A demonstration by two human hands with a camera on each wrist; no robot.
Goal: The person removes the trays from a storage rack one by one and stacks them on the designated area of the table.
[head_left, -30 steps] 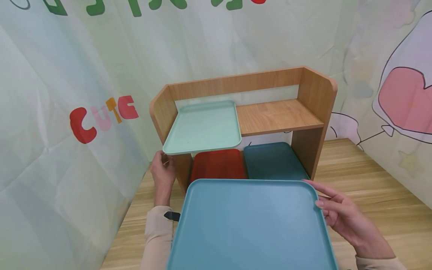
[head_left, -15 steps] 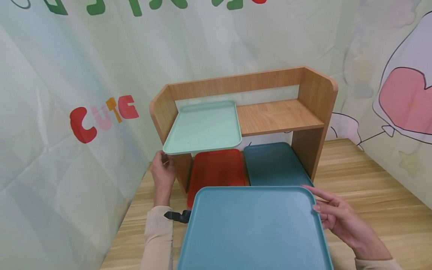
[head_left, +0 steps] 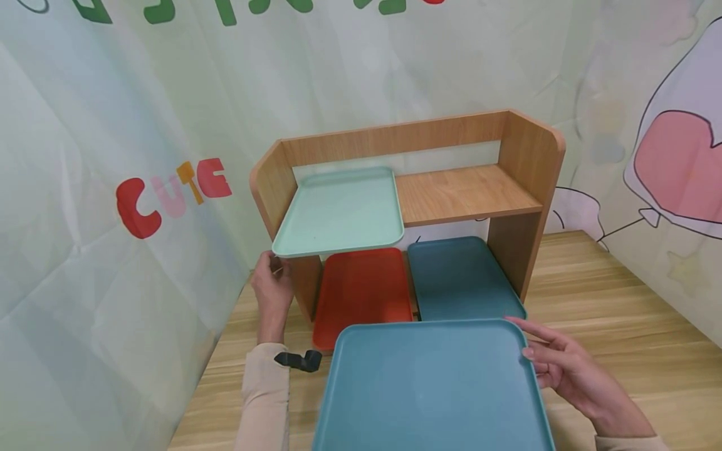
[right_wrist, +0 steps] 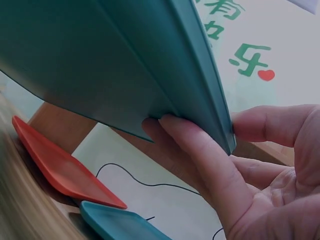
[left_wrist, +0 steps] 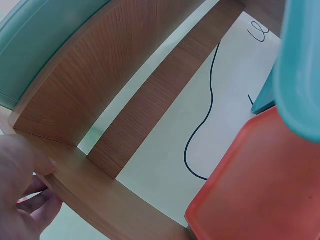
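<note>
A blue tray [head_left: 429, 388] is at the front of the head view, with my right hand [head_left: 575, 369] pinching its right edge near the far corner. In the right wrist view the thumb and fingers [right_wrist: 200, 150] lie on opposite faces of that rim. My left hand [head_left: 272, 294] grips the front edge of the left side panel [left_wrist: 100, 200] of a wooden desk shelf [head_left: 462, 191], just under a mint green tray [head_left: 344, 213] on the upper board. A red tray [head_left: 363, 294] and a darker blue tray [head_left: 459, 275] lie side by side in the lower compartment.
The shelf stands on a wood-grain table [head_left: 592, 300]. Behind and to the left hangs a printed cloth [head_left: 169, 94] with colourful letters. A dark strap [head_left: 299, 361] sticks out from the left sleeve [head_left: 265, 388].
The held blue tray has shifted down and slightly right in the head view, uncovering more of the red and darker blue trays. My left hand stays where it was.
</note>
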